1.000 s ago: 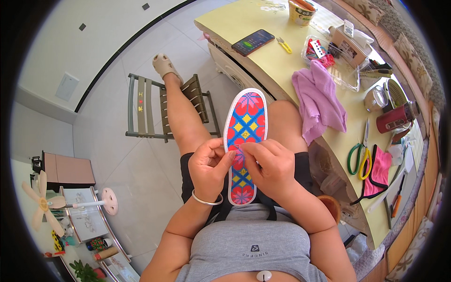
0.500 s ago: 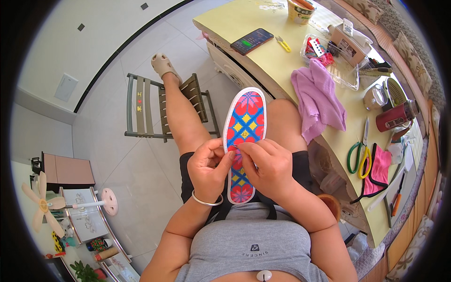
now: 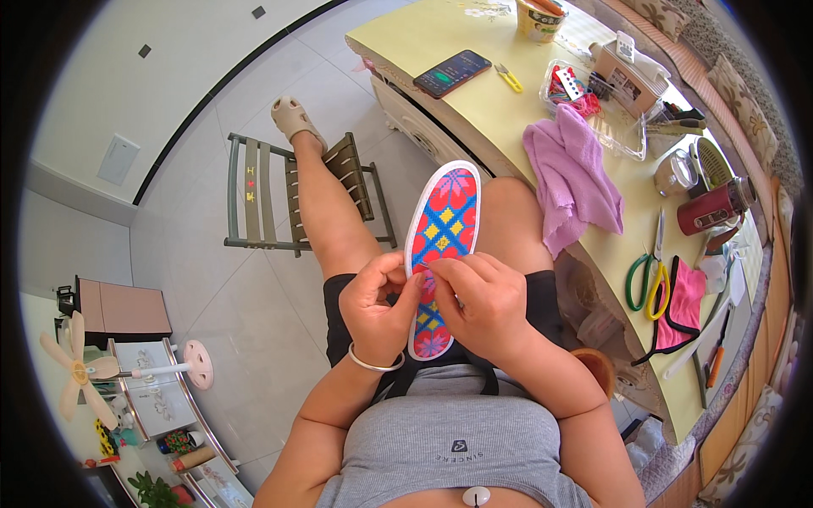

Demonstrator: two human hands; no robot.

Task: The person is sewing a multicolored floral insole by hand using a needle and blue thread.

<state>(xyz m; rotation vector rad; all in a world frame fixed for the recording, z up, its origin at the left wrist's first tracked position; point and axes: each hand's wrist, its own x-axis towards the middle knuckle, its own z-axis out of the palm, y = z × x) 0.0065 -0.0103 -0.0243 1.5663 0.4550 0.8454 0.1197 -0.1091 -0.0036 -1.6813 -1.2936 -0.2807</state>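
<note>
A long insole (image 3: pixel 443 230), white-edged and covered in red, blue, yellow and pink cross-stitch patterns, is held upright over my lap. My left hand (image 3: pixel 378 296), with a silver bangle on the wrist, grips its left edge between thumb and fingers. My right hand (image 3: pixel 483 296) lies over the insole's right side. Its thumb and index finger are pinched together at the middle of the stitched face, close to my left thumb. Whatever sits between those right fingertips is too small to make out.
On the yellow table to my right lie a phone (image 3: pixel 452 74), small yellow snips (image 3: pixel 509 78), a purple towel (image 3: pixel 572 178), large scissors (image 3: pixel 653 275) and a plastic box of threads (image 3: pixel 576 93). A folding stool (image 3: pixel 334 186) stands ahead under my left foot.
The insole's lower end has risen slightly, and its top sits a touch lower, as if tilted a little. Both hands keep nearly the same place and grip.
</note>
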